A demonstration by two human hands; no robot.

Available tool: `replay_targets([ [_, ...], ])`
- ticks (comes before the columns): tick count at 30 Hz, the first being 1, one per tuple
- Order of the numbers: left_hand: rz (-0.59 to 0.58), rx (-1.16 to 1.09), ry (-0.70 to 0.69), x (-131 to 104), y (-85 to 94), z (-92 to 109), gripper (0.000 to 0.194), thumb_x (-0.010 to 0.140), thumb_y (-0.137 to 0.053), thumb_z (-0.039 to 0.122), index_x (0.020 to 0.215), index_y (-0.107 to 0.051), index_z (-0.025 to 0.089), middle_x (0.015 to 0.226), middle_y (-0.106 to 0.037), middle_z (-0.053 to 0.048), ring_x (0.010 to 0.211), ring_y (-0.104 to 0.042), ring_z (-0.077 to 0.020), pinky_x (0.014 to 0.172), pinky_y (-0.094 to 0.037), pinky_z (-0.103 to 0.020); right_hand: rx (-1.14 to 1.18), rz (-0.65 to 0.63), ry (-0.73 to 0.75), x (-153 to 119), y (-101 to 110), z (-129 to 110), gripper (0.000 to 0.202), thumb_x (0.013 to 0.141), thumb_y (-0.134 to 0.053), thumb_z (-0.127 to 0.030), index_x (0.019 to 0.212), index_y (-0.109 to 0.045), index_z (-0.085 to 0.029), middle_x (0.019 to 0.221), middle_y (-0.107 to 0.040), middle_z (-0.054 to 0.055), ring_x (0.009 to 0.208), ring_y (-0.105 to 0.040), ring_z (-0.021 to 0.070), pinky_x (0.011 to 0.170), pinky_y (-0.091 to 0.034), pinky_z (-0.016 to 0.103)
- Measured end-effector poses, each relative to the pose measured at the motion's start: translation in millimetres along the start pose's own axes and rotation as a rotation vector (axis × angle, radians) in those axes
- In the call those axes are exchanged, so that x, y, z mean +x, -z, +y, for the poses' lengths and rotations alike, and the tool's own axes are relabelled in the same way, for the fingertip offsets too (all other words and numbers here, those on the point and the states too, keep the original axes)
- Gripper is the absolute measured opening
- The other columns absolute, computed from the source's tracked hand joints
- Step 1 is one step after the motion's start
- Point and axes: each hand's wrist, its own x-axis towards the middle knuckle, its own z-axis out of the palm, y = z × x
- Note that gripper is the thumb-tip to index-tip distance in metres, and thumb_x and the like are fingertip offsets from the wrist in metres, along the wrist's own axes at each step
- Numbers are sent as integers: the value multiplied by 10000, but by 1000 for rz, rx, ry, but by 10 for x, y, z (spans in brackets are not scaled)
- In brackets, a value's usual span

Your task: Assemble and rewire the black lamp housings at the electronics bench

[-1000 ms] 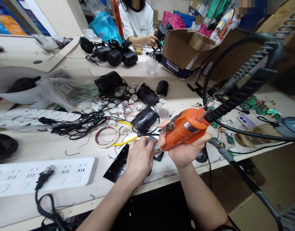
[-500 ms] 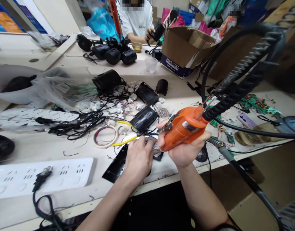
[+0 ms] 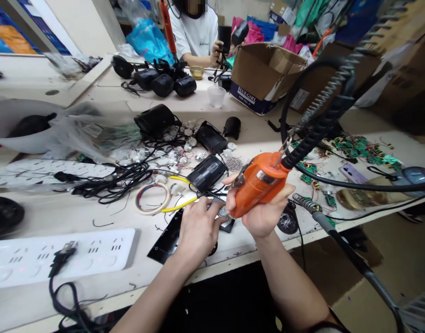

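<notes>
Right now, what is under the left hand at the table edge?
Under the left hand lies a flat black panel, and the orange screwdriver tip meets a small part there. The hands cover most of that part.

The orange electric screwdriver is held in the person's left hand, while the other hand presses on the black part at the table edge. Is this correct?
Not quite. The head view shows the orange electric screwdriver gripped in the right hand, not the left. The left hand is the one that presses on the black part at the table edge.
</notes>
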Motion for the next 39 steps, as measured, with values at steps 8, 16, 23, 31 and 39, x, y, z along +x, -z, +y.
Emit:
replay_targets([
  [8, 89, -124, 59, -29, -66, -66, 488, 847, -630, 249, 1283, -427, 165, 1103, -678, -109, 1050, -627, -301, 932, -411, -444, 80, -26, -14, 107, -142, -18, 834, 617, -441, -971, 794, -765, -222, 457, -576, 19, 355, -487, 172, 341, -369, 286],
  [16, 116, -139, 48, -31, -84, -59, 441, 842, -641, 214, 1236, -447, 174, 1035, -695, -87, 991, -647, -285, 901, -419, -414, 132, 0, -9, 177, -166, 231, 810, 629, -440, -964, 713, -693, -198, 407, -485, -10, 426, -552, 213, 425, -499, 348],
  [23, 128, -133, 45, -34, -107, -63, 391, 840, -620, 214, 1194, -458, 175, 1009, -695, -80, 956, -650, -278, 890, -429, -416, 165, -57, 23, 163, -159, 238, 783, 674, -457, -933, 728, -691, -188, 465, -539, 8, 445, -562, 205, 424, -499, 331],
  [31, 139, -117, 56, -27, -88, -44, 336, 814, -612, 203, 1126, -491, 176, 958, -695, -67, 917, -655, -278, 854, -445, -406, 185, -80, 20, 159, -164, 236, 744, 689, -485, -904, 735, -685, -189, 495, -549, 16, 471, -567, 203, 412, -481, 311],
  [39, 117, -114, 67, -25, -78, -34, 231, 827, -596, 212, 1031, -493, 176, 921, -686, -70, 917, -660, -284, 859, -443, -414, 122, 5, -39, 186, -174, 291, 766, 599, -492, -948, 687, -631, -200, 460, -520, -13, 384, -493, 155, 351, -416, 272],
])
